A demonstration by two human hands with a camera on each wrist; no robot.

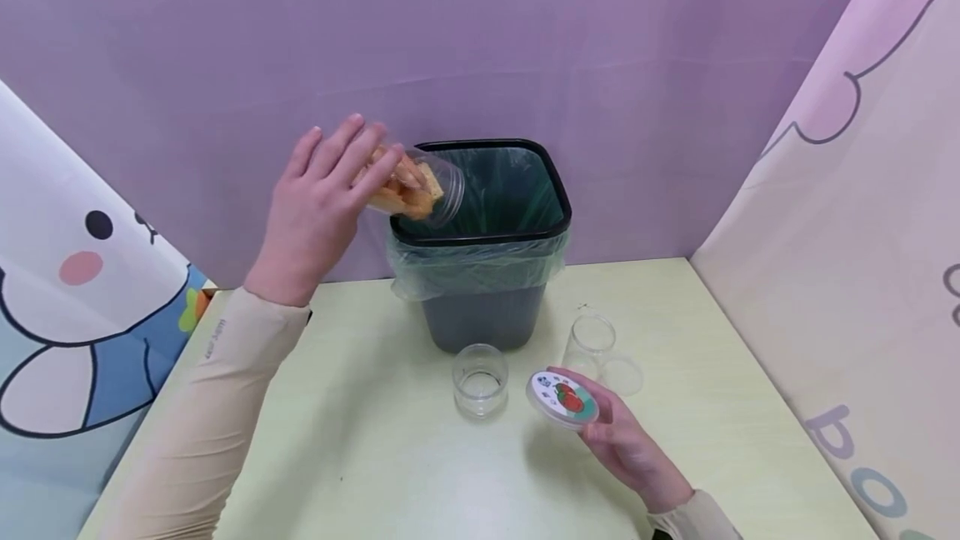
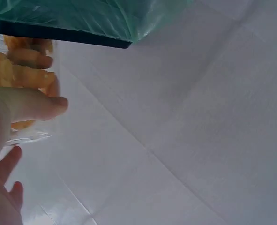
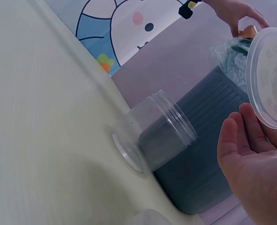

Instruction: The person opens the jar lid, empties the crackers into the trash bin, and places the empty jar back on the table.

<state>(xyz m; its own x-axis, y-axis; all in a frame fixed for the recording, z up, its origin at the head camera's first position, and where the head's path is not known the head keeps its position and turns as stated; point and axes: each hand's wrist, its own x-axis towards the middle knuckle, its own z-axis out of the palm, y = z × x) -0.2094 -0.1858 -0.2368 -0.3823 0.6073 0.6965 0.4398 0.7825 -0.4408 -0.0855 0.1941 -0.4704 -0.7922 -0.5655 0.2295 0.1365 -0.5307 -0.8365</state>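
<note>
Nearest to me, the right hand (image 1: pixel 626 444) pinches one round white plastic lid with a strawberry print (image 1: pixel 562 398) at its fingertips, palm up, low over the pale yellow-green table (image 1: pixel 375 457). Just left of that hand stands one empty clear plastic jar (image 1: pixel 480 379), mouth up; just beyond the lid sits a second empty clear jar (image 1: pixel 589 342) with one clear lid (image 1: pixel 622 375) flat beside it. So I count three jars, two lids.

Farther back, the left hand (image 1: pixel 318 207) curls its fingers around a third clear plastic jar filled with orange-yellow snack pieces (image 1: pixel 408 183), tipped on its side, mouth over the rim of the one dark grey bin with a green liner bag (image 1: pixel 487 273). Snacks are inside the jar, right of the palm.
</note>
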